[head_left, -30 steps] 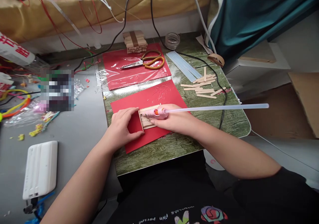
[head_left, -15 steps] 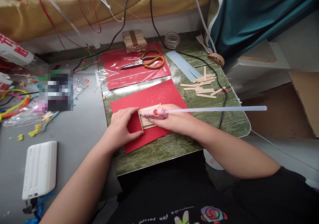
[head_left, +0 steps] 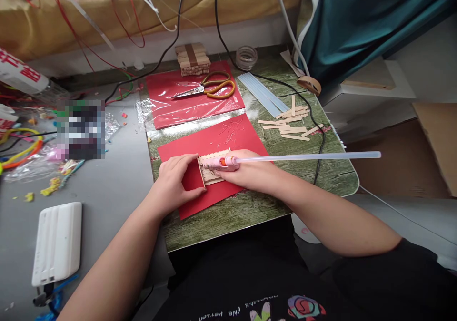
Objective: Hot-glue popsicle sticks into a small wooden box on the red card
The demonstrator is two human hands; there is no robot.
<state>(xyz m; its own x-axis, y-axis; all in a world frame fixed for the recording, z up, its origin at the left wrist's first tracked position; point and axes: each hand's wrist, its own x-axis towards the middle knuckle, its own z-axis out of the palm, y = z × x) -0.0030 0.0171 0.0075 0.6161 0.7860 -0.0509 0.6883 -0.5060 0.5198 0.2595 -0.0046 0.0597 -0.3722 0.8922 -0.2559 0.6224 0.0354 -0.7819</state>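
Observation:
My right hand (head_left: 250, 172) is wrapped round a pink glue gun (head_left: 222, 162) lying almost flat, its nozzle pointing left onto a small panel of wooden craft sticks (head_left: 211, 175). A long clear glue stick (head_left: 307, 157) juts out of the gun's back to the right. My left hand (head_left: 174, 180) lies with fingers flat on the red paper sheet (head_left: 214, 140), its fingertips against the panel's left edge. The panel rests on that sheet, on a green wood-patterned table (head_left: 321, 173).
Behind are a second red sheet in plastic wrap (head_left: 178, 107) with orange-handled scissors (head_left: 210, 89), a stack of sticks (head_left: 193, 59), a glass jar (head_left: 247, 57), spare glue sticks (head_left: 262, 94) and loose sticks (head_left: 291, 123). A black cable (head_left: 317, 131) crosses the table. A white device (head_left: 57, 242) lies at the left.
The glue gun and its long glue stick have shifted slightly to the left over the stick panel. My left hand has stayed in place.

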